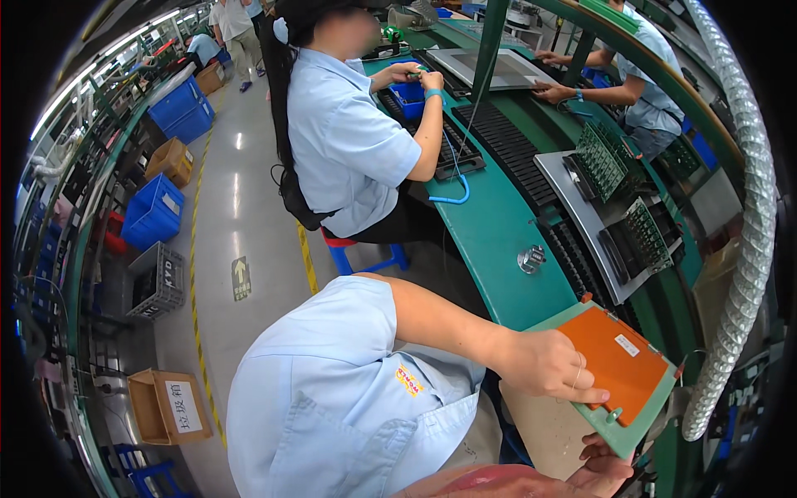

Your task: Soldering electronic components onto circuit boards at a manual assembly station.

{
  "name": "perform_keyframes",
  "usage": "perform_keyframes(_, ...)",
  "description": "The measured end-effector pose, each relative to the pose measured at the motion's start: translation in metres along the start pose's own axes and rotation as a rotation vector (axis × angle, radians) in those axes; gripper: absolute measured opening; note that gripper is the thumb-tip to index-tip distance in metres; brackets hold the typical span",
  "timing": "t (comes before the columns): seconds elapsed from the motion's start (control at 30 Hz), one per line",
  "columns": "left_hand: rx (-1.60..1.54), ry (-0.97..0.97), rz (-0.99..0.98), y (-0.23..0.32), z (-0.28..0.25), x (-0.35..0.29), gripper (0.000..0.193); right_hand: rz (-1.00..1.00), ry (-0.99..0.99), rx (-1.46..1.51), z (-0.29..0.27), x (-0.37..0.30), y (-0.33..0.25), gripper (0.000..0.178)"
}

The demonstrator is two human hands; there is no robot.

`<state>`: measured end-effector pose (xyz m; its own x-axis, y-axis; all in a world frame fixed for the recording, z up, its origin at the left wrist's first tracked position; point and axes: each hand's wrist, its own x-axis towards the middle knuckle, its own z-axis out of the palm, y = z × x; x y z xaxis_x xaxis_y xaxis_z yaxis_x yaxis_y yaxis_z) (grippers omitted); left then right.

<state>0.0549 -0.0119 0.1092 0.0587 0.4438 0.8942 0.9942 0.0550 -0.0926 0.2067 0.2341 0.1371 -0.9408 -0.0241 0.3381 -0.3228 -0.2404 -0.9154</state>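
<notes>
A flat green frame (660, 397) with an orange plate (613, 358) set in it is tilted at the table's near right end. My left hand (550, 365) lies over its near left side. The fingers are curled, with one fingertip pressed on the orange plate beside a small green knob (613, 415); the thumb is hidden. At the lower corner of the frame, my right hand (604, 468) grips the edge from below, partly cut off by the picture's lower part. A white label (627, 345) is stuck on the orange plate.
A round metal part (531, 259) stands on the green table (490, 241). Beyond it, green circuit boards (604, 162) stand upright in racks on a grey tray (581, 224). A ribbed silver duct (751, 191) hangs at right. Co-workers sit ahead; one (349, 141) handles something small over a blue bin.
</notes>
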Motion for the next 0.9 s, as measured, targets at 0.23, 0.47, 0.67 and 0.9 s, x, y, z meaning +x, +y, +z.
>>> perform_keyframes(0.23,-0.055,-0.155,0.105,-0.003,0.014,-0.014,0.032,0.302,0.12,0.152,-0.02,-0.022,0.012,0.038)
perform_keyframes(0.47,-0.016,-0.191,0.114,-0.005,0.035,-0.039,0.028,0.287,0.468,-0.094,-0.022,-0.034,0.068,0.036)
perform_keyframes(0.67,-0.163,-0.309,0.044,-0.018,0.056,-0.053,0.033,0.234,0.426,0.138,-0.048,-0.057,0.091,0.035)
perform_keyframes(0.9,-0.047,-0.326,-0.269,-0.033,0.024,-0.078,0.033,0.276,0.607,0.233,-0.026,-0.036,0.107,0.023)
